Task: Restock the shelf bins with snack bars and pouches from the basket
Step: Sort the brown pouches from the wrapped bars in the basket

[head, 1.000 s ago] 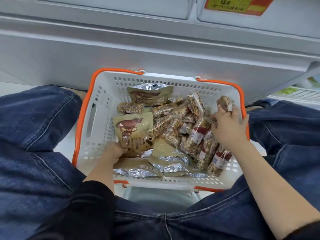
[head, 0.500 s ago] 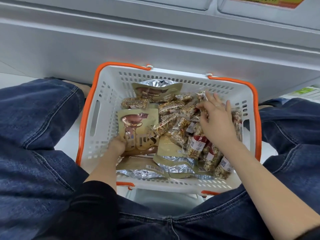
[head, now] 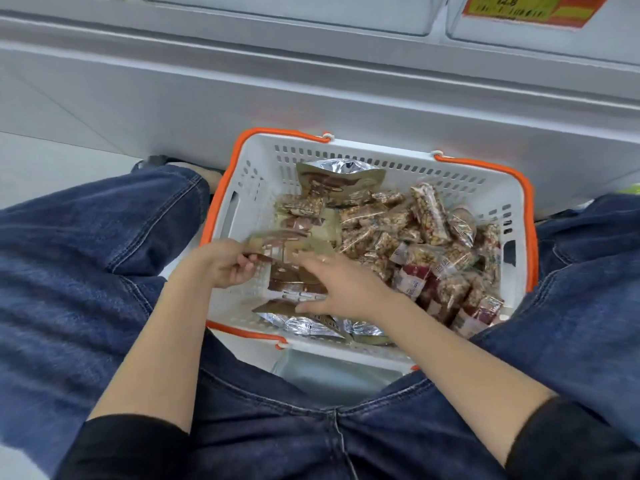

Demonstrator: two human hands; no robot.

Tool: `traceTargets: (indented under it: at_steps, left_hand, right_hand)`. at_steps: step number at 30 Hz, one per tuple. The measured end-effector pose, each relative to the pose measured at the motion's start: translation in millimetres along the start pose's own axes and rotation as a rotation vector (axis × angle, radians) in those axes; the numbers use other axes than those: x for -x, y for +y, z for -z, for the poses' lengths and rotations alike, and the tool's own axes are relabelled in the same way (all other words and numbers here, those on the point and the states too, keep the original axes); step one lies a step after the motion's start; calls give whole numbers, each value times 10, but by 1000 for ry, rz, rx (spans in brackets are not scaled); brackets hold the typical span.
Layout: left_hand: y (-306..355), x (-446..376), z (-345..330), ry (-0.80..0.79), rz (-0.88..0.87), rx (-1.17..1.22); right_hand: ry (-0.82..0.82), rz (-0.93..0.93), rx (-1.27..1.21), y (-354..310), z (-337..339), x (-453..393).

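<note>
A white basket with orange handles sits on the floor between my knees. Its right half is heaped with clear-wrapped snack bars; tan and silver pouches lie on its left and near side. My left hand is shut on the edge of a tan pouch, lifted and blurred, at the basket's left. My right hand lies across the brown pouches just beside it, fingers spread on them and thumb at a lower pouch; whether it grips one I cannot tell.
A grey shelf base runs across just behind the basket. Above it are pale shelf bins, one with an orange and yellow price tag. My denim-clad legs flank the basket on both sides.
My right hand has left the snack bars and crossed left to the pouches. My left hand has raised its tan pouch. The view has shifted so the basket sits further right.
</note>
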State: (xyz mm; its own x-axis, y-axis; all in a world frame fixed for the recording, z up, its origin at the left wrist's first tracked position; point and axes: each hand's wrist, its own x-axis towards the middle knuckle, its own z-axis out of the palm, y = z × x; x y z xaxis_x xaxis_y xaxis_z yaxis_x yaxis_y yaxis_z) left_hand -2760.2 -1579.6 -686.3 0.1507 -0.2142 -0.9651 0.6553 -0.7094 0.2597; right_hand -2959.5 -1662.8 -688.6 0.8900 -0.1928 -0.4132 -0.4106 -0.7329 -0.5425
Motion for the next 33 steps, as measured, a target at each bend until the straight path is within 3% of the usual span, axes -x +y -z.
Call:
traceTargets:
  at_steps: [3,7,9,12,15,20,23,26,29,33]
  left_hand:
    - [-22,53,52,-112,99,64]
    - [-51,2,12,-64,-22,95]
    - [-96,-117,-27,54,-85,-54]
    - [-199,-342,-114,225,-115,-482]
    - [-278,-546,-245,227,-163,-800]
    - [-453,-900,-271,77,-134,-850]
    - [-529,-1049,-277,126,-215,-1059]
    - [-549,-1178,-265,252,-275,-1015]
    - [-515,-1281,-270,304,-227,-905]
    - [-534,-1316,-290,359,-267,-962]
  right_hand:
    - [104,-27,69,-41,-96,-32]
    - [282,-290,51,128,136,-17]
    - [392,-415,-30,254,292,14]
    - [534,-473,-129,463,402,65]
    - [558,-455,-196,576,415,110]
    - [534,-424,-245,638,366,176]
    - [511,-435,-260,670,376,167]
    - [508,-432,-298,678,412,134]
    - [498,-428,-307,691,447,87]
    - [510,-435,-316,729,478,45]
